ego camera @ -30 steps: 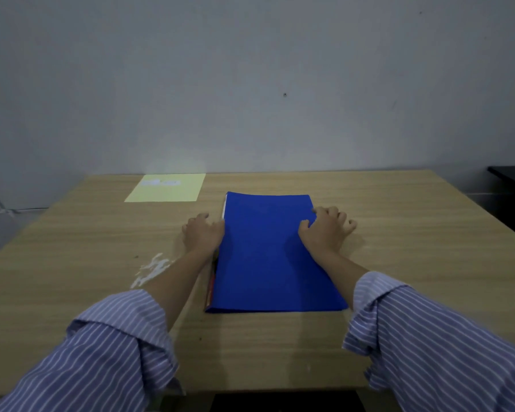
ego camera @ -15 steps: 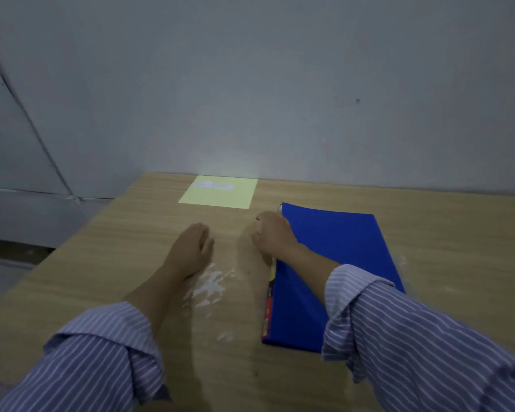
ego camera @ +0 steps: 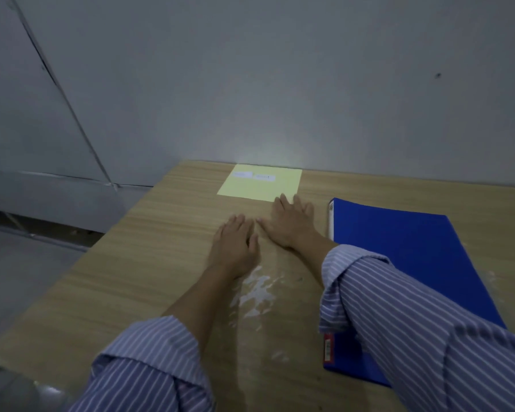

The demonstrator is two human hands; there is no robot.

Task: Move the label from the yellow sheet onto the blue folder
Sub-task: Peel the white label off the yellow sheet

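Observation:
A yellow sheet (ego camera: 260, 182) lies at the table's far edge by the wall, with two small white labels (ego camera: 264, 177) side by side near its far end. The blue folder (ego camera: 414, 263) lies closed to the right, its spine facing left. My right hand (ego camera: 290, 223) is flat and palm down, fingers spread, its fingertips just short of the sheet's near right corner. My left hand (ego camera: 235, 245) rests flat on the wood just left of it and nearer to me. Both hands hold nothing.
The wooden table (ego camera: 149, 263) has a patch of white scuffing (ego camera: 257, 292) near my left wrist. Its left edge drops to a grey floor. A grey wall stands right behind the yellow sheet. My right sleeve covers part of the folder.
My right hand has left the folder's left edge and slid forward-left toward the yellow sheet. My left hand moved forward too. The view has turned further left.

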